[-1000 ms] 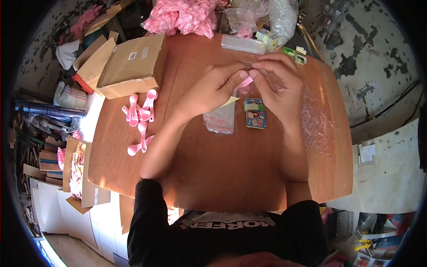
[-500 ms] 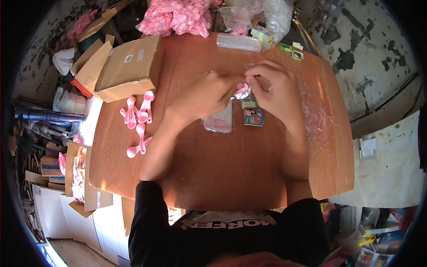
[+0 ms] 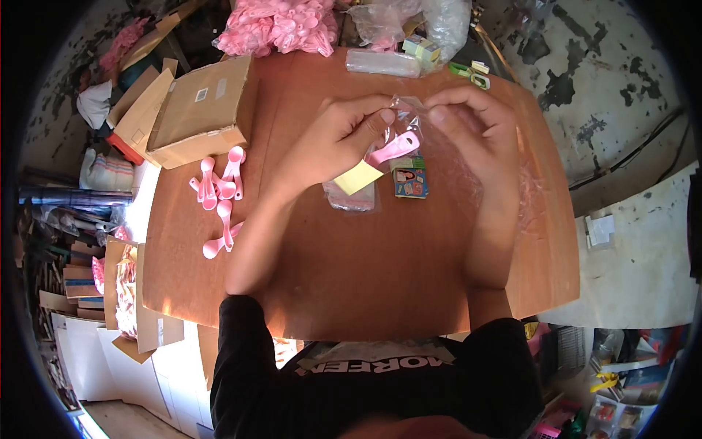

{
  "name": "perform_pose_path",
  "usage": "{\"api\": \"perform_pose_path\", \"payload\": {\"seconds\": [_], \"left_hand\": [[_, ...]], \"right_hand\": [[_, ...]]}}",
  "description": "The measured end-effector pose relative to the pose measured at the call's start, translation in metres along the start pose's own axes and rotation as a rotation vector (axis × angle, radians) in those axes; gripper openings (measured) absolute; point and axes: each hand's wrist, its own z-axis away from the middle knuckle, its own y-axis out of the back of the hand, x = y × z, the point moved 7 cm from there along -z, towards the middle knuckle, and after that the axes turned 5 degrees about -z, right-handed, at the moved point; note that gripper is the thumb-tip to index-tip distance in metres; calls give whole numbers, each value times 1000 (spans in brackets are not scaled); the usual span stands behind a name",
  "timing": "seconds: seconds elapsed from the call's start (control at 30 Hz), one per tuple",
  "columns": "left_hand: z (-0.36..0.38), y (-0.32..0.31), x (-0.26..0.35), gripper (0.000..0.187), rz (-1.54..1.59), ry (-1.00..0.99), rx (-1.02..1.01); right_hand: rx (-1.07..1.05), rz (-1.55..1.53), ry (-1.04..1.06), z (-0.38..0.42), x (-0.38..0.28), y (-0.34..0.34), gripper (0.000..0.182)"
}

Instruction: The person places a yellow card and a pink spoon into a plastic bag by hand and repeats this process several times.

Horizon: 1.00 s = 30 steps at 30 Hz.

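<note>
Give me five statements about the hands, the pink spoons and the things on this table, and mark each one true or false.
1. Both hands pinch a clear plastic bag above the table. True: the left hand and the right hand grip it from either side.
2. A pink spoon sits at the bag between the hands. True.
3. The loose pink spoons lie to the right of the hands. False: they lie on the left part of the table.
4. The cardboard box stands at the table's near edge. False: it is at the far left corner.
5. A small printed card lies on the table below the hands. True.
</note>
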Motion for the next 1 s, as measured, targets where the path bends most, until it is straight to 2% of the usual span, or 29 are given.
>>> {"api": "perform_pose_path", "payload": {"seconds": [0.03,0.13,0.2,0.33,0.4,0.5,0.53,0.57,0.6,0.67,0.73,0.77,0.83,0.9,0.93,1.0], "left_hand": [[0,-2,2,24,0,-3,1],[3,-2,11,23,-36,-37,74],[5,-4,11,22,8,79,42],[6,-4,13,22,-99,-17,89],[6,-9,11,25,-257,-29,13],[5,-7,14,28,-147,-87,-8],[5,-7,14,28,-144,-87,-13],[6,-5,22,28,-107,-203,11],[8,-3,29,27,-67,-317,37],[6,-6,24,26,36,-285,13],[5,-1,17,25,88,-217,142],[3,-1,13,23,71,-107,114],[4,-1,7,23,48,-48,121],[5,-3,2,23,-9,5,153],[6,-3,4,23,-8,20,146],[7,-7,10,24,-126,-8,68]], "right_hand": [[-61,273,73,1,-5,-7,12],[-38,422,162,1,-10,-19,14],[-35,438,171,0,-10,-23,17],[-28,556,168,1,-8,-22,15],[-22,580,180,1,-6,-20,14],[-16,422,99,4,-2,-14,9],[27,161,-85,5,5,-9,8],[70,-103,-266,9,14,-6,7],[72,-101,-275,8,13,-2,7],[33,-351,-267,5,13,5,8],[7,-393,-274,6,12,2,12],[58,-292,-232,6,11,3,12],[115,-200,-207,7,8,-1,13],[35,148,-109,6,-6,-11,17],[37,138,-123,7,-1,-11,17],[-42,502,123,7,-9,-20,19]]}}
